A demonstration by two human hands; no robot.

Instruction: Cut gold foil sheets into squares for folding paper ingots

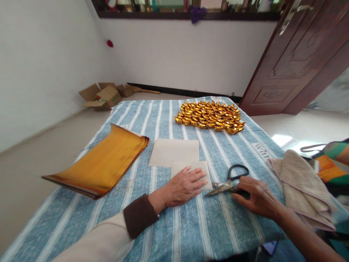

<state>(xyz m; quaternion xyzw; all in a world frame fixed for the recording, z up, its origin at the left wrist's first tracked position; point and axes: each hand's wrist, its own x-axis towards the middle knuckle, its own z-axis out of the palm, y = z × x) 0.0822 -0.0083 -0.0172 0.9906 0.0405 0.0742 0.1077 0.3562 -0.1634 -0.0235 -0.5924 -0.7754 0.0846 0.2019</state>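
Note:
My left hand [185,187] lies flat, fingers stretched out, on a small pale paper square [203,166]. That square overlaps the near edge of a larger pale paper sheet [176,151]. To its right, my right hand [256,196] is closed around one black handle of a pair of scissors [224,187]. The scissors' blades are parted and point left, with their tips close to the square's right edge. The second handle loop stands free above my fingers. At the left, a stack of gold foil sheets [100,163] curls up at its ends.
Rows of folded gold paper ingots [209,116] cover the far right of the striped blue tablecloth [166,233]. A beige towel [305,189] lies at the right edge. Beyond the table are an open cardboard box [105,96] and a brown door [294,58].

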